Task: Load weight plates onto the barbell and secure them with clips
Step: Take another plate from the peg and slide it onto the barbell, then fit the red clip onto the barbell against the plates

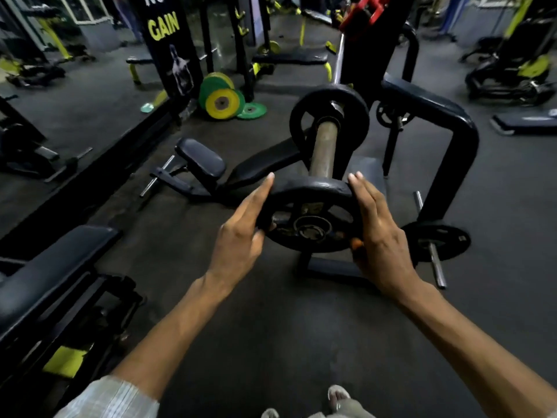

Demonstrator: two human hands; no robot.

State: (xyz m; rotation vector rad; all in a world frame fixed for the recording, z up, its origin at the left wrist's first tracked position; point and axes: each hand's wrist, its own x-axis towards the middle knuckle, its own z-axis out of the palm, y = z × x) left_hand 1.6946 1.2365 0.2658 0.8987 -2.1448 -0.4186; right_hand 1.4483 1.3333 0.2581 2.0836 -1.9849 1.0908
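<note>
At the near left a padded bench runs out of view, its frame lost in shadow. Beyond it a mirror doubles the gym, so we cannot sort real machines from reflections there. A black banner at the far left is cut off at the top; we read only "GAIN". At its foot leans a stack of yellow and green plates, with a low seat pad nearer to us. Our left hand lies with straight fingers flat along the left rim of the weight plate, the thumb touching its near face. The plate is in the middle of the scene, held between both hands at the near end of the barbell sleeve and tilted with its face towards us. Its upper rim hides the sleeve's tip, so we cannot tell whether the sleeve passes through the hub hole. Farther along the sleeve a second black plate sits already threaded. Our right hand presses the right rim, fingers likewise straight. Its thumb is mostly hidden, and a small orange spot at the rim there is too blurred to name. To the right a black tube frame bends down to the floor, and a smaller plate sits on a steel peg at its foot.
</note>
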